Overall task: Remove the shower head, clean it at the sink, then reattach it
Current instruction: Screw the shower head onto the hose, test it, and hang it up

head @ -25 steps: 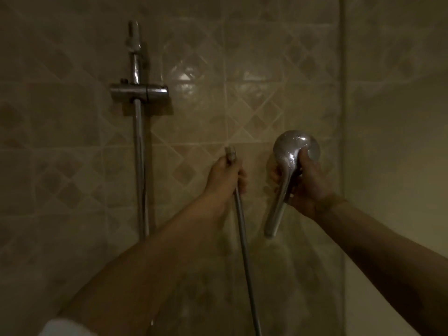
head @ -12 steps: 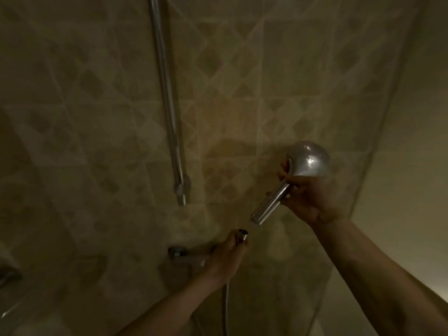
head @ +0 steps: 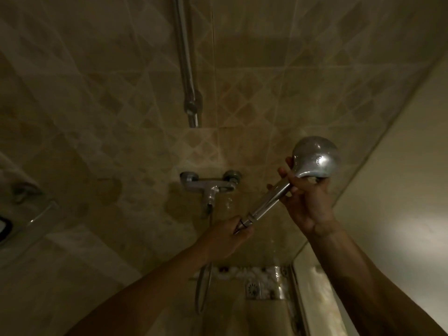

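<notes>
Your right hand [head: 306,202] grips the shower head [head: 312,160]. Your left hand [head: 226,235] pinches the hose end [head: 242,225] against the handle. Line them up straight, then twist gently.

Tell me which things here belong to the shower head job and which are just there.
Part of the job:
shower head, held in the right hand
hose, its end gripped by the left hand

Just there:
tap
wall rail
floor drain
glass shelf

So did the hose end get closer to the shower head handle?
Yes. The left hand brought the hose end up to the shower head handle; a gap showed before. The camera moved too, so compare with the wall tap.
</notes>
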`<action>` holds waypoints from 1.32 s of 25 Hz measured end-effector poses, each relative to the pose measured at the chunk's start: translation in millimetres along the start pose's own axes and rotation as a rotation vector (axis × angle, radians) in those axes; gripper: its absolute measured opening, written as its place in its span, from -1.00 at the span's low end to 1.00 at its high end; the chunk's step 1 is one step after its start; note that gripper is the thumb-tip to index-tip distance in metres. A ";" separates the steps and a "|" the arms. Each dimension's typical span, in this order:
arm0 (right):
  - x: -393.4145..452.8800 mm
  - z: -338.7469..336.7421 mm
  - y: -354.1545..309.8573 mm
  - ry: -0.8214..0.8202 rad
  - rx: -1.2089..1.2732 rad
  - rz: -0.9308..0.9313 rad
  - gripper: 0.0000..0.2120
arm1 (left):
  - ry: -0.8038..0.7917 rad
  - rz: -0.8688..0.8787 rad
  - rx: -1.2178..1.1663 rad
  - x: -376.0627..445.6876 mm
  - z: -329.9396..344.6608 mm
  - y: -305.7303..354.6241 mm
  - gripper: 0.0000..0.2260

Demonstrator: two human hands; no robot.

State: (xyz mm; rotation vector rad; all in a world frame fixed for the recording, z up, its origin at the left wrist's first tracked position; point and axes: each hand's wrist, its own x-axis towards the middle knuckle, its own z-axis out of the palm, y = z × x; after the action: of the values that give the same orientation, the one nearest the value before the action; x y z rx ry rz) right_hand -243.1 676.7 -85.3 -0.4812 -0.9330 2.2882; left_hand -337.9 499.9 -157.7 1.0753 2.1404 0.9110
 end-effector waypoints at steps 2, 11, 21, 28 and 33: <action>-7.8 -1.7 8.3 0.012 -0.006 -0.004 -0.13 | -0.015 -0.009 -0.010 -2.4 3.9 -8.9 -0.74; -41.2 -32.9 43.5 0.000 -0.120 0.060 -0.28 | -0.115 -0.078 -0.254 -23.8 22.6 -31.8 -0.88; -52.3 -38.3 46.4 0.057 -0.262 0.024 -0.62 | -0.099 -0.104 -0.149 -34.1 25.8 -47.0 -0.69; -44.0 -35.0 50.8 0.102 -0.354 0.026 -0.74 | -0.017 -0.050 0.112 -27.4 14.7 -39.5 -0.73; -33.0 -26.7 68.8 0.364 -0.441 0.009 -0.85 | -0.016 -0.020 0.302 -25.1 19.0 -34.6 -0.64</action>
State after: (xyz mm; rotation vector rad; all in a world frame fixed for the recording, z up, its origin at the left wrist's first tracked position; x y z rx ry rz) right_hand -232.1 629.5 -150.0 -1.0496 -1.2405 1.9029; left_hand -326.7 469.4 -191.4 1.1958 2.3208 0.5780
